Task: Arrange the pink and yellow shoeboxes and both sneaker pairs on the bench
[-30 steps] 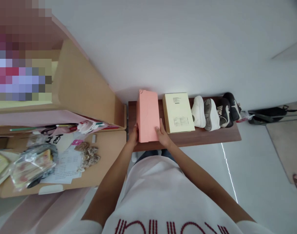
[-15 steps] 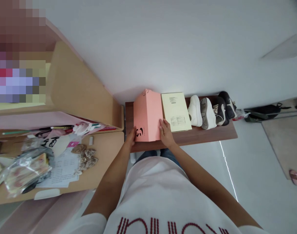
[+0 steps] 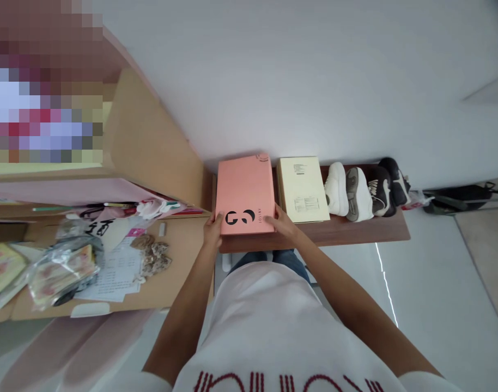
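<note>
Since earlier: pink box [image 3: 244,188] tipped from its edge to flat, logo up | left hand [image 3: 213,230] and right hand [image 3: 282,224] clasp its near corners | box sits at left end of brown bench [image 3: 355,231], just beside yellow box [image 3: 302,188], shoes [image 3: 357,188] further right | likely stiff, light, smooth cardboard; hold both side walls, lid may lift

Bright even light, soft shadows, warped edges

The head-worn camera looks steeply down past the white shirt [image 3: 273,326] at a low bench [image 3: 355,233] along the far wall [image 3: 314,81]. The pink box [image 3: 244,188] lies near, mid-frame; a desk [image 3: 183,261] fills the left.
</note>
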A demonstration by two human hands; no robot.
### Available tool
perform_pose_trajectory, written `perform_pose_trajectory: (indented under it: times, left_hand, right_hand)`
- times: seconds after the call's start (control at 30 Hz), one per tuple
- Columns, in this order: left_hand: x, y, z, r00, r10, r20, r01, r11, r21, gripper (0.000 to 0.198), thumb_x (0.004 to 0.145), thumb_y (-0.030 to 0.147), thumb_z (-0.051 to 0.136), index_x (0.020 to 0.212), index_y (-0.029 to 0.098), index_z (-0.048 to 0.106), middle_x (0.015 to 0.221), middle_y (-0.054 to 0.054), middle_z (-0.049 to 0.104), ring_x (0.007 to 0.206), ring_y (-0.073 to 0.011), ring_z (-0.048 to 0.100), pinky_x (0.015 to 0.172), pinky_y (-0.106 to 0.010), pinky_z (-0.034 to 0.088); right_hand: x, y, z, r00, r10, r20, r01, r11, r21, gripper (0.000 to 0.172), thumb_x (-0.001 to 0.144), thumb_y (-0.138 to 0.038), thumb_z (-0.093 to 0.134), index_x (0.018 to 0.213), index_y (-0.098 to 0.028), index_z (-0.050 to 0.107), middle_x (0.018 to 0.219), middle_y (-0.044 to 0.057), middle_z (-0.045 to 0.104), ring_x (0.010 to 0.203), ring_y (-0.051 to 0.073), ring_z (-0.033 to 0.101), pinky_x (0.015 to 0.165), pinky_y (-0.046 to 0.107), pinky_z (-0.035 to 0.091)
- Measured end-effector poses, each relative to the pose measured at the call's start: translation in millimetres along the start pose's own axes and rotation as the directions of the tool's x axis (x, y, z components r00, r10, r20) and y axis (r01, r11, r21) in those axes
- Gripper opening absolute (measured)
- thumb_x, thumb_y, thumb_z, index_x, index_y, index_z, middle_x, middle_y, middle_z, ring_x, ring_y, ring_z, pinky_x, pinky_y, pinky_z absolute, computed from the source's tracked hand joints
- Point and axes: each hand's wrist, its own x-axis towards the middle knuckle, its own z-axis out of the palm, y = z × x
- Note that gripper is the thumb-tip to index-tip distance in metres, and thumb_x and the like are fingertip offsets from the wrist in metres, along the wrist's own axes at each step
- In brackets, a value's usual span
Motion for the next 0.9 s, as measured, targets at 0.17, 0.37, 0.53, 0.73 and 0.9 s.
perform_pose_trajectory:
  times: [0.17,0.37,0.53,0.73,0.9]
  left_hand:
    - [0,-3,7.7,0.988,0.133,-0.080,-0.126,0.988,0.095,0.043,0.082,0.033,0.079,0.122,0.019,0.072,0.129,-0.009,0.072,0.126,-0.0263,0.064,0.111,-0.043,0.050]
    - [-4,-10,12.1,0.979,0.193,-0.068,-0.179,0.969,0.172,0.045,0.084,0.033,0.077,0.126,0.020,0.070,0.130,-0.008,0.072,0.126,-0.0264,0.064,0.112,-0.044,0.048]
    - [-2,-13,14.0,0.971,0.231,-0.068,-0.215,0.958,0.189,0.044,0.084,0.030,0.077,0.126,0.021,0.071,0.130,-0.008,0.072,0.124,-0.0263,0.065,0.113,-0.044,0.047]
    - [6,-18,10.2,0.969,0.233,-0.085,-0.211,0.955,0.210,0.041,0.085,0.029,0.074,0.125,0.021,0.071,0.130,-0.008,0.071,0.125,-0.0254,0.065,0.113,-0.043,0.047]
    - [12,-18,7.7,0.969,0.226,-0.096,-0.198,0.951,0.238,0.041,0.085,0.029,0.074,0.125,0.020,0.071,0.132,-0.008,0.070,0.127,-0.0242,0.063,0.114,-0.041,0.046]
  right_hand:
    - [9,11,0,0.997,0.077,0.006,-0.077,0.989,0.124,0.064,0.077,-0.030,0.074,0.138,-0.020,0.057,0.131,0.011,0.070,0.119,0.028,0.065,0.106,0.049,0.051]
    - [16,29,-3,0.991,0.130,0.013,-0.130,0.979,0.160,0.056,0.077,-0.024,0.074,0.130,-0.018,0.060,0.128,0.013,0.071,0.117,0.027,0.067,0.106,0.051,0.052]
    - [24,38,-4,0.987,0.154,0.035,-0.157,0.977,0.145,0.052,0.076,-0.020,0.071,0.126,-0.018,0.062,0.122,0.012,0.073,0.112,0.027,0.069,0.107,0.052,0.051]
    - [37,34,-1,0.980,0.198,0.017,-0.198,0.978,0.062,0.054,0.076,-0.012,0.065,0.129,-0.018,0.058,0.121,0.010,0.073,0.110,0.024,0.068,0.102,0.051,0.054]
    - [41,30,-2,0.971,0.233,0.056,-0.234,0.972,0.024,0.053,0.078,-0.014,0.067,0.130,-0.019,0.055,0.120,0.012,0.072,0.105,0.024,0.069,0.094,0.052,0.058]
